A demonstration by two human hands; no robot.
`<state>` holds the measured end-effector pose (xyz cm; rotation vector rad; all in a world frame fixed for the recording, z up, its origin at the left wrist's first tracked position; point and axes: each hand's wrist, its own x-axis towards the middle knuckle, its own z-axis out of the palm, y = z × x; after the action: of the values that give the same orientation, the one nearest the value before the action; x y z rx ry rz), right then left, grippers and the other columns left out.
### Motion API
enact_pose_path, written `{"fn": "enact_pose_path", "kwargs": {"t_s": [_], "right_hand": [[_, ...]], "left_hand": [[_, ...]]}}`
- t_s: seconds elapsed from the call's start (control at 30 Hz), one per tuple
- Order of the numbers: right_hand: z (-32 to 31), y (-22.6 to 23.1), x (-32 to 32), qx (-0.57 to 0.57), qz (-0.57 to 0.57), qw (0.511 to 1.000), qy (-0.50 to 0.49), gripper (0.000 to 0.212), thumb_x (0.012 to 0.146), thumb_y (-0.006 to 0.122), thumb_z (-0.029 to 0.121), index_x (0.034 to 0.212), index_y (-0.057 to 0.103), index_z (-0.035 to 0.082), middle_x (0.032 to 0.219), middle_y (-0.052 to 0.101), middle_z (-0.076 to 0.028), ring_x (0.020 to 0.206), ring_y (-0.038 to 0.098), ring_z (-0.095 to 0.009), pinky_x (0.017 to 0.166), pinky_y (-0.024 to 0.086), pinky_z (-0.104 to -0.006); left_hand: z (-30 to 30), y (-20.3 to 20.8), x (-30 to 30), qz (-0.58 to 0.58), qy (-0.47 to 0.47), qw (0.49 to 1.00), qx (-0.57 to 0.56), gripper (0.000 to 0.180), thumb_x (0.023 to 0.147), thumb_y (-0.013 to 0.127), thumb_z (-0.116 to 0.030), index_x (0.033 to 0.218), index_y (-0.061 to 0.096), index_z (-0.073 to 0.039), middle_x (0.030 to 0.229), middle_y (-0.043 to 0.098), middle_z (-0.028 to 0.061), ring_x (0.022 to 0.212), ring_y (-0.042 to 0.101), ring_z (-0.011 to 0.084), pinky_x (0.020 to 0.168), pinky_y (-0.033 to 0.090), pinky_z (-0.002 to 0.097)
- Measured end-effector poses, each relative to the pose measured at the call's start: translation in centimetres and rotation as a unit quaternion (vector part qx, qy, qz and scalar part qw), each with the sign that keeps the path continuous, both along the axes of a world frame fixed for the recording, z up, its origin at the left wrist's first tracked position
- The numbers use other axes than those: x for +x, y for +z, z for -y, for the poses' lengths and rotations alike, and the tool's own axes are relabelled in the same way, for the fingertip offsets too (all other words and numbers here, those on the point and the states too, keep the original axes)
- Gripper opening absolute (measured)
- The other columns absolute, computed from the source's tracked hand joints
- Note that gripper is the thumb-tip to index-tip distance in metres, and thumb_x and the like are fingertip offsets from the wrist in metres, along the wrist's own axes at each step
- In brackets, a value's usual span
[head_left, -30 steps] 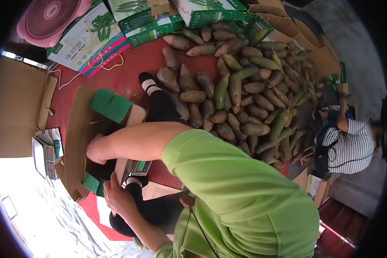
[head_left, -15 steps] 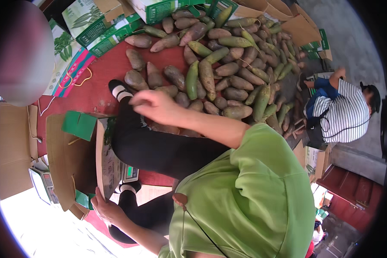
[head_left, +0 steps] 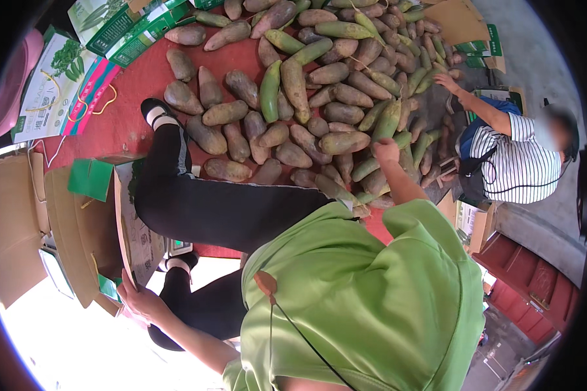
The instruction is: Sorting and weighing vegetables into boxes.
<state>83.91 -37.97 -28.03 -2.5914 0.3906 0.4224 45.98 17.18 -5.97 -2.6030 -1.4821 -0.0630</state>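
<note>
Left hand (head_left: 140, 304) at 8 o'clock, grip closed on edge of carton (head_left: 139, 236) at 9; right hand (head_left: 386, 151) at 2, over radish pile (head_left: 344, 143) around 1, can't tell its grip.

Wide head-worn fisheye, downward from above

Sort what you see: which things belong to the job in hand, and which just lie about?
In the job, apparently:
open brown cardboard box with green flaps, left hand at its edge
long, reddish-brown and green root vegetables, right hand at the pile

Lying about, apparently:
rounded pink plastic object
white carton with yellow cord handles
</note>
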Motion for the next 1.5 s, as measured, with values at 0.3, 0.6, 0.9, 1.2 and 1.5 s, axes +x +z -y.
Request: {"fn": "enact_pose_path", "kwargs": {"t_s": [0.3, 0.6, 0.9, 1.2, 1.5], "right_hand": [[4.6, -1.3, 3.7, 0.075, -0.031, 0.956, -0.283, 0.064, 0.070, 0.076, 0.024, 0.124, 0.052, 0.000, 0.117, 0.058, -0.018, 0.110, 0.055, -0.030, 0.090, 0.043, -0.0403], [3.9, -1.2, 6.8, 0.235, -0.124, 0.899, -0.348, 0.079, 0.072, 0.077, 0.029, 0.135, 0.036, 0.006, 0.139, 0.038, -0.015, 0.122, 0.041, -0.032, 0.094, 0.032, -0.0552], [1.4, -2.4, 8.3, 0.187, -0.094, 0.900, -0.383, 0.065, 0.065, 0.081, 0.021, 0.121, 0.051, 0.004, 0.118, 0.056, -0.013, 0.103, 0.055, -0.029, 0.083, 0.043, -0.0472], [-7.2, 4.6, 6.0, 0.323, -0.136, 0.888, -0.298, 0.053, 0.067, 0.078, 0.020, 0.112, 0.056, 0.002, 0.094, 0.062, -0.009, 0.084, 0.061, -0.022, 0.072, 0.050, -0.0351], [-28.7, 16.2, 7.5, 0.391, -0.137, 0.885, 0.211, 0.071, 0.062, 0.077, 0.017, 0.123, 0.048, -0.003, 0.113, 0.057, -0.015, 0.102, 0.056, -0.023, 0.089, 0.044, -0.0340]], "left_hand": [[-0.7, -1.0, -0.8, 0.014, -0.034, 0.999, 0.012, 0.035, 0.083, 0.052, -0.002, 0.114, 0.062, -0.015, 0.091, 0.059, 0.0087, 0.086, 0.060, 0.0276, 0.073, 0.048, 0.0397], [-0.4, -0.9, -0.6, 0.025, -0.052, 0.998, 0.021, 0.041, 0.077, 0.057, 0.004, 0.115, 0.062, -0.011, 0.084, 0.054, 0.0087, 0.081, 0.060, 0.0269, 0.068, 0.048, 0.0405], [-0.4, -0.4, -0.6, 0.006, -0.013, 1.000, 0.019, 0.038, 0.079, 0.057, 0.003, 0.114, 0.063, -0.011, 0.084, 0.054, 0.0090, 0.081, 0.059, 0.0268, 0.073, 0.047, 0.0400], [0.2, -0.1, 0.1, 0.027, -0.002, 1.000, 0.002, 0.045, 0.073, 0.056, 0.007, 0.114, 0.062, -0.010, 0.089, 0.055, 0.0089, 0.086, 0.057, 0.0283, 0.077, 0.046, 0.0383], [0.7, 0.4, 0.7, 0.016, 0.004, 1.000, 0.016, 0.043, 0.074, 0.056, 0.003, 0.114, 0.061, -0.012, 0.089, 0.056, 0.0088, 0.087, 0.056, 0.0293, 0.074, 0.047, 0.0397]]}}
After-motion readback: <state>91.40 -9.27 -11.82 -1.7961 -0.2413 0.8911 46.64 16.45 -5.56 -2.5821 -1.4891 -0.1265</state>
